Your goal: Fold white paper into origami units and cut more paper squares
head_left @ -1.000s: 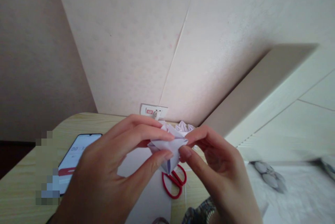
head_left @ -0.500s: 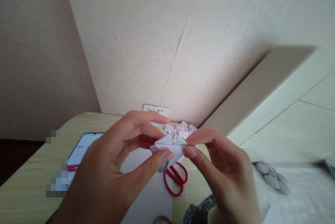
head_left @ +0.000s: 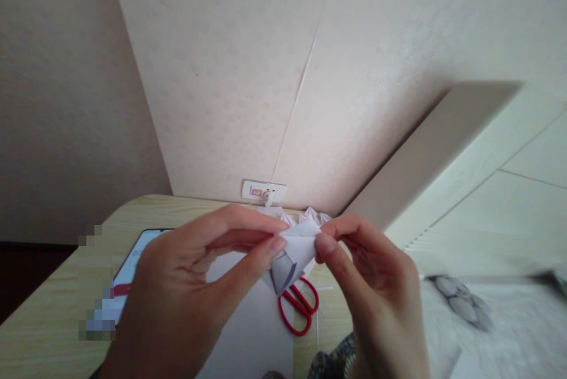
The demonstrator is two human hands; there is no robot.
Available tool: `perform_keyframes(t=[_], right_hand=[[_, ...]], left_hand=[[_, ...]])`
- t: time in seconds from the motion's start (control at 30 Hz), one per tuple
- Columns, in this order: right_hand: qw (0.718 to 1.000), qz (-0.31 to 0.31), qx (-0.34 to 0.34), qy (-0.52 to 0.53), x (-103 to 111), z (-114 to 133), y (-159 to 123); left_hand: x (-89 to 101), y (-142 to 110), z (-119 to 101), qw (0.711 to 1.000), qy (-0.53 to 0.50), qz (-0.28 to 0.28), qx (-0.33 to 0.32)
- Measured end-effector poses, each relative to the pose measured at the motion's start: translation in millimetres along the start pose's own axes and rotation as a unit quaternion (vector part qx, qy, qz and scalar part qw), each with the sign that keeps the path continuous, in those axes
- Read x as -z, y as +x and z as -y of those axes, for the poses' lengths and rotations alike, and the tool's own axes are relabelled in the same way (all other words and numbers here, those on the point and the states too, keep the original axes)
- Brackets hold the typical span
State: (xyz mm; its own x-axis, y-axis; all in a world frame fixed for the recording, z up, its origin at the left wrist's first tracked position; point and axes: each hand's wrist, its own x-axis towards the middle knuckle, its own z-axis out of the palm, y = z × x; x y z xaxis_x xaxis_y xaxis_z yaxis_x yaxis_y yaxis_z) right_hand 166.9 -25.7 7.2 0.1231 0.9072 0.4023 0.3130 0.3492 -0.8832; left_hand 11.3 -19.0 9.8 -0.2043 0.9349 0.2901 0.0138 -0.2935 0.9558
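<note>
A small piece of folded white paper (head_left: pixel 297 252), with a dark blue mark on its lower face, is held up between both hands over the table. My left hand (head_left: pixel 199 273) pinches its left side between thumb and fingers. On the other side, my right hand (head_left: pixel 372 273) grips the right corner with thumb and index finger. Just behind the folded paper stand several pointed white folded paper pieces (head_left: pixel 310 213), partly hidden by it and my fingers. Red-handled scissors (head_left: pixel 295 323) lie right below; their blades are out of sight.
A white paper sheet (head_left: pixel 252 332) lies on the light wooden table (head_left: pixel 48 314). To the left is a phone (head_left: pixel 133 267) with a lit screen. A wall socket (head_left: pixel 264 191) with a plug sits behind the table. Off to the right is a bed headboard (head_left: pixel 465 190).
The folded paper has been turned, so a flatter face with the blue mark now shows. My left thumb has shifted up along its edge. Both hands still hold it.
</note>
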Motion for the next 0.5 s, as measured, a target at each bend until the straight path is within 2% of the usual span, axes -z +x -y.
perform_keyframes(t=[0.1,0.2,0.33,0.5], right_hand=[[1.0,-0.024,0.015,-0.004,1.1,-4.2,1.8],[1.0,-0.021,0.017,-0.002,2.7,-5.3,3.0],[1.0,0.016,0.007,0.009,5.4,-2.9,5.6],[0.996,0.085,-0.013,0.028,8.7,-1.3,8.3]], left_hand=[[0.2,2.3,1.9,0.998,-0.019,0.046,0.033],[1.8,4.6,3.8,0.996,-0.005,0.084,0.029],[2.5,4.6,3.7,0.999,0.011,0.039,0.023],[2.2,1.2,2.9,0.997,0.045,0.056,-0.001]])
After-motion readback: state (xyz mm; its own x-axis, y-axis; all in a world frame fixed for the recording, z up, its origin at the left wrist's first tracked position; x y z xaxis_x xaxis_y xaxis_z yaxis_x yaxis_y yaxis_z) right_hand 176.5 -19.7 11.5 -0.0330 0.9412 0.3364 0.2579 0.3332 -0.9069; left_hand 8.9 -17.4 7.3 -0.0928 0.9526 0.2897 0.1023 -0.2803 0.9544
